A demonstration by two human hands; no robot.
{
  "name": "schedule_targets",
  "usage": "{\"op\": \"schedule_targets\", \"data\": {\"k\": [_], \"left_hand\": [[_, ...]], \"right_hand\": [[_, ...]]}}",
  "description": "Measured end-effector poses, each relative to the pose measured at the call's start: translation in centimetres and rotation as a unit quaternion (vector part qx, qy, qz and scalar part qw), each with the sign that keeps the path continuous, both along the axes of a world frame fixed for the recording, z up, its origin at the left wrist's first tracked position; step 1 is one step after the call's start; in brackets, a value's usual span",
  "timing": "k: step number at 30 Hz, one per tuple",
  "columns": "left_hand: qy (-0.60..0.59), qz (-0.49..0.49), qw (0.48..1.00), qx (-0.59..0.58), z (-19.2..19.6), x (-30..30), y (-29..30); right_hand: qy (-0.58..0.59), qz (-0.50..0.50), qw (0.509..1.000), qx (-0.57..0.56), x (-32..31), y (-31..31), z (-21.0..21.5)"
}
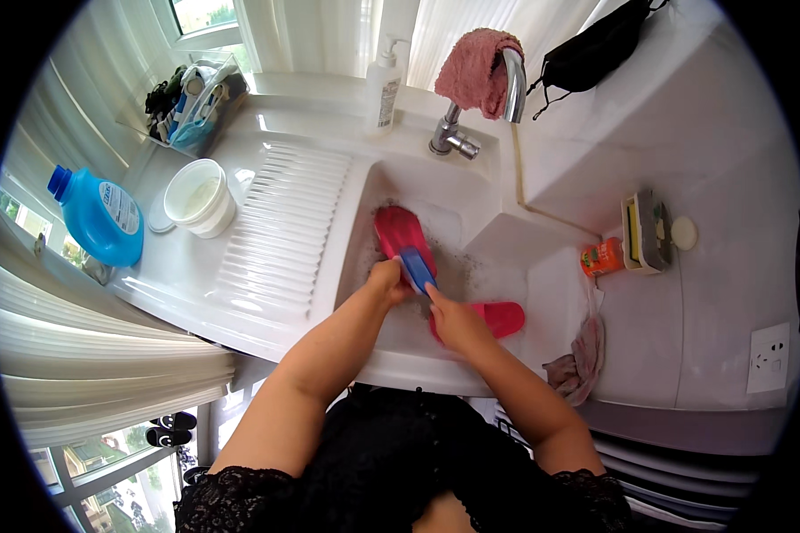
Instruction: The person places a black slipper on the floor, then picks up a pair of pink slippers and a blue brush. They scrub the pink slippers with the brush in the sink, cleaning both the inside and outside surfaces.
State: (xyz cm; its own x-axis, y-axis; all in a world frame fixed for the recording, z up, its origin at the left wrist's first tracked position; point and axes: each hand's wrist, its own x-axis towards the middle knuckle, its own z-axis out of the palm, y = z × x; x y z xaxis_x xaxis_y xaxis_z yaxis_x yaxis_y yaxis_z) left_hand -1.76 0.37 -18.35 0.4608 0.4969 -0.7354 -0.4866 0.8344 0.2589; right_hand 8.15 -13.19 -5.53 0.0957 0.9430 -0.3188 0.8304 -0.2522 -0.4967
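In the white sink basin (471, 200) lie two red slippers. One red slipper (398, 231) lies toward the back, and my left hand (385, 277) grips its near end. A blue brush (417, 267) rests on that slipper, held by my right hand (453, 322). The second red slipper (499, 317) lies on the basin floor at the right, partly hidden by my right hand. Grey dirty water covers the basin floor around them.
A chrome tap (509, 89) with a pink cloth (473, 71) stands behind the basin. A ribbed drainboard (284, 231), white bucket (198, 197) and blue detergent bottle (99, 216) are at the left. An orange jar (602, 258), sponges (644, 229) and a rag (579, 360) are at the right.
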Motion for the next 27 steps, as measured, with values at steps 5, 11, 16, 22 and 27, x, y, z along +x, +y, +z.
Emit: {"op": "schedule_targets", "data": {"k": [5,11,16,22,27], "left_hand": [[0.014,-0.017,1.0,0.005,1.8,-1.7,0.9],[-0.008,-0.023,0.999,-0.031,0.4,-0.5,0.0],[0.016,-0.071,0.997,-0.021,1.6,-3.1,1.7],[0.069,-0.06,0.994,-0.057,3.1,-2.6,1.1],[0.043,-0.032,0.993,-0.104,0.7,-3.1,1.3]], "right_hand": [[0.01,0.017,1.0,0.005,0.3,-1.1,-0.3],[0.021,0.002,1.0,0.011,-0.4,-0.3,0.0],[0.047,0.01,0.998,0.037,-1.6,1.1,-1.8],[0.026,-0.032,0.999,-0.03,4.5,-2.8,-1.8],[-0.001,-0.091,0.992,-0.087,8.9,0.4,-9.0]]}}
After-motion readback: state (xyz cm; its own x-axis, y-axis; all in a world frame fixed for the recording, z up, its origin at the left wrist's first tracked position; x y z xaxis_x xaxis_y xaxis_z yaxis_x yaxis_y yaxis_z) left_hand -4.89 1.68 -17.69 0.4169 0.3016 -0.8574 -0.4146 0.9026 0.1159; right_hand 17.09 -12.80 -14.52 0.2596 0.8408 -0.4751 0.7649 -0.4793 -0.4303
